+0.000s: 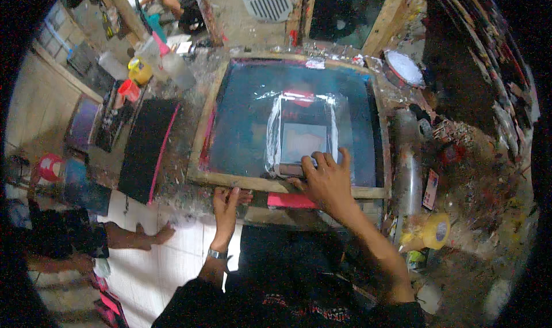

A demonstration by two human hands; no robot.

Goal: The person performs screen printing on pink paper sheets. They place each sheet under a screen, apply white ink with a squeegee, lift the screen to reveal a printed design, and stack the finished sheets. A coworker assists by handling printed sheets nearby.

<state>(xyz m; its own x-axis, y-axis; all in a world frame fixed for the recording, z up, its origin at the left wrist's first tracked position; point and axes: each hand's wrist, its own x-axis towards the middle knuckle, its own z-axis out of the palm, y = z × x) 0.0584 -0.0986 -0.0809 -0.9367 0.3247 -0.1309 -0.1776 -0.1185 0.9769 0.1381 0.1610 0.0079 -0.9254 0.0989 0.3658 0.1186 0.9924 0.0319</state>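
A screen-printing frame with wooden sides and blue-grey mesh lies in front of me. White ink streaks outline a rectangle on the mesh. My right hand is over the near part of the mesh, fingers bent around a squeegee that they partly cover. At the near wooden side, my left hand grips the edge, its fingertips partly hidden. Pinkish-red material shows just below that side, between my two hands.
Left of the frame lies a black panel with a pink edge. Bottles and a red cup stand beyond it. A tub of white ink, a shiny cylinder and a yellow tape roll are at right. Another person's hand reaches in from the left.
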